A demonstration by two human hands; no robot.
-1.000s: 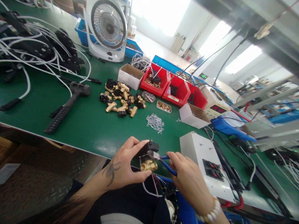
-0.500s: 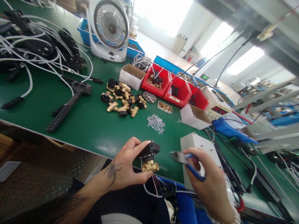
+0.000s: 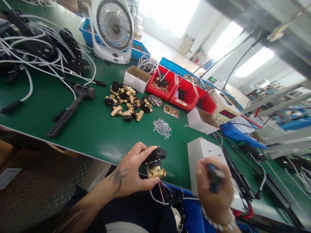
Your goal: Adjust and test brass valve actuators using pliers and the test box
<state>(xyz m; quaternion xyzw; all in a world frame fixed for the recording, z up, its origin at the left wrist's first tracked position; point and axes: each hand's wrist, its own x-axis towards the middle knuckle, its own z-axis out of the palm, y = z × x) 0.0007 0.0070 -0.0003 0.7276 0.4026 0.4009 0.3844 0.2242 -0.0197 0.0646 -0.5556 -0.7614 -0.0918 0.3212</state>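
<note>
My left hand (image 3: pixel 132 173) grips a small valve (image 3: pixel 155 163) with a brass body and a black cap, held just above the near edge of the green table (image 3: pixel 97 129). White and red wires hang below the valve. My right hand (image 3: pixel 213 191) is closed round blue-handled pliers (image 3: pixel 213 178), to the right of the valve and apart from it, over a white box (image 3: pixel 206 155). The pliers' jaws are hidden behind the hand.
A pile of brass and black valve parts (image 3: pixel 126 102), a heap of metal clips (image 3: pixel 162 127), a tray of small brass pieces (image 3: pixel 171 111), red bins (image 3: pixel 179 92), cardboard boxes (image 3: pixel 136 78), a black mallet (image 3: pixel 73 106), cables (image 3: pixel 36 51) and a white fan (image 3: pixel 113 29) lie farther out.
My right hand drew the pliers away from the valve to the right and turned them, so the jaws no longer show. The left hand kept the valve nearly still.
</note>
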